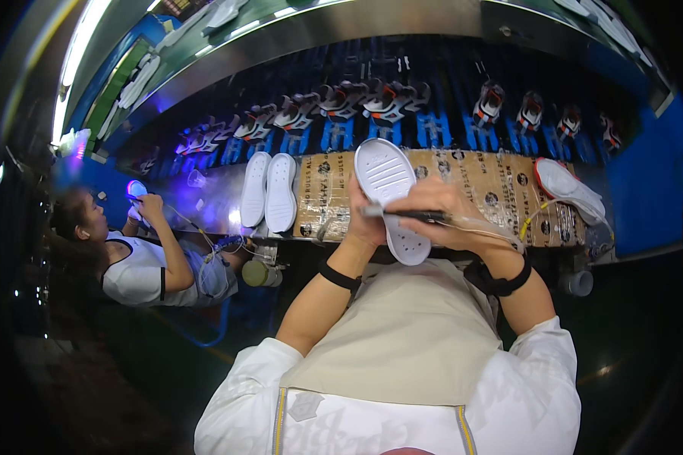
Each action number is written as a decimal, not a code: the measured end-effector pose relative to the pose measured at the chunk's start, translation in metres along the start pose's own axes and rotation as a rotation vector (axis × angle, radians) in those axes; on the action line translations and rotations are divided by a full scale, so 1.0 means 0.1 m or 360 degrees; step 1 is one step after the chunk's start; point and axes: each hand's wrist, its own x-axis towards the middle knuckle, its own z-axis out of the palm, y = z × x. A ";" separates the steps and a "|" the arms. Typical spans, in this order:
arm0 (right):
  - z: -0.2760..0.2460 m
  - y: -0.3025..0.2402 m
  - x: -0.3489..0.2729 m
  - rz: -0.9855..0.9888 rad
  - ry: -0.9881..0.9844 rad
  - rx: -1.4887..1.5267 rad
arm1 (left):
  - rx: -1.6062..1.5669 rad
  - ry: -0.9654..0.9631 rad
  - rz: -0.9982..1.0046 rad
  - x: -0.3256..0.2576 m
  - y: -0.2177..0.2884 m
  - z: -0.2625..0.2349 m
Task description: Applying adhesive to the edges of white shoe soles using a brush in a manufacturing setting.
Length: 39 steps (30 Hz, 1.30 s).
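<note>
A white shoe sole (384, 168) is tilted up in front of me over the near edge of the bench. My left hand (362, 218) is closed around its left side. My right hand (449, 203) grips a dark-handled brush (423, 216) with a clear tube trailing from its back end. The brush lies across the middle of the sole, its pale tip near my left fingers. Whether the tip touches the sole I cannot tell. To the left, a pair of white soles (281, 194) lies side by side on the bench.
Printed brown cardboard (322, 199) covers the bench middle. A white sole with red edging (561, 182) lies at right by a yellow hose piece. Beyond, several shoe uppers (391, 100) sit on blue holders (432, 130). A co-worker (140, 262) sits at left; a green container (257, 274) hangs between us.
</note>
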 end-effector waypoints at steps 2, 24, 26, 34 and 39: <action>0.07 0.01 -0.06 0.0184 0.0110 0.0412 | 0.0108 0.0079 0.0031 -0.02 0.06 0.11; 0.08 -0.13 0.05 -0.0108 -0.0132 -0.0130 | -0.0065 0.0001 0.0310 0.19 0.61 0.39; 0.10 -0.08 0.03 -0.0161 -0.0166 0.0090 | 0.0051 0.0093 0.0382 0.25 0.66 0.38; 0.10 -0.10 0.04 -0.0226 -0.0107 0.0298 | -0.0066 -0.0183 0.0214 0.30 0.72 0.39; 0.09 -0.23 0.07 0.0446 0.0465 0.0424 | 0.0150 -0.0026 0.0219 0.28 0.37 0.40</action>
